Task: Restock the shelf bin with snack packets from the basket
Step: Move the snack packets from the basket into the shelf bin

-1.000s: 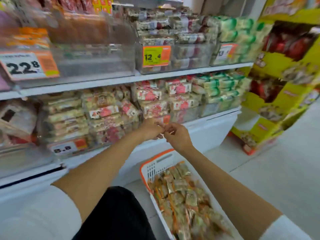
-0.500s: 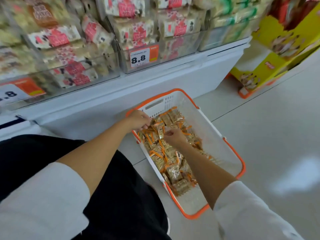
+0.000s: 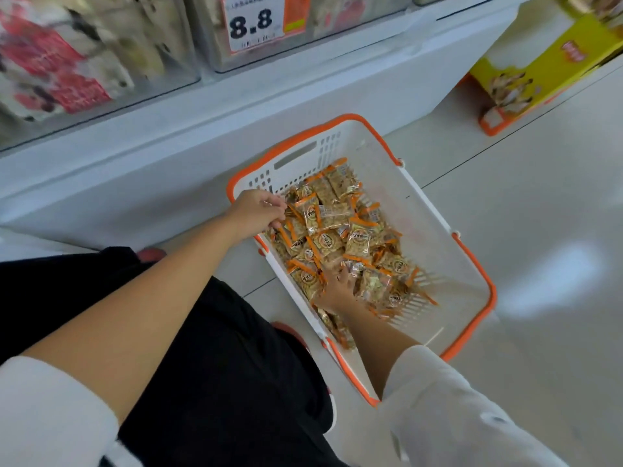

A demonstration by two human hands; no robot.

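Fingers of my left hand pinch the edge of one of the snack packets at the far-left corner of the basket. My right hand is dug fingers-down into the pile; whether it holds any, I cannot tell. The basket sits on the floor, below the clear shelf bin tagged 8.8.

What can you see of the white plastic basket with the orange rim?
White plastic basket with an orange rim, slotted walls and a handle slot at its far end. It stands upright on the pale floor by the shelf base, part filled with clear orange-edged snack packets. Left hand and right hand reach into it.
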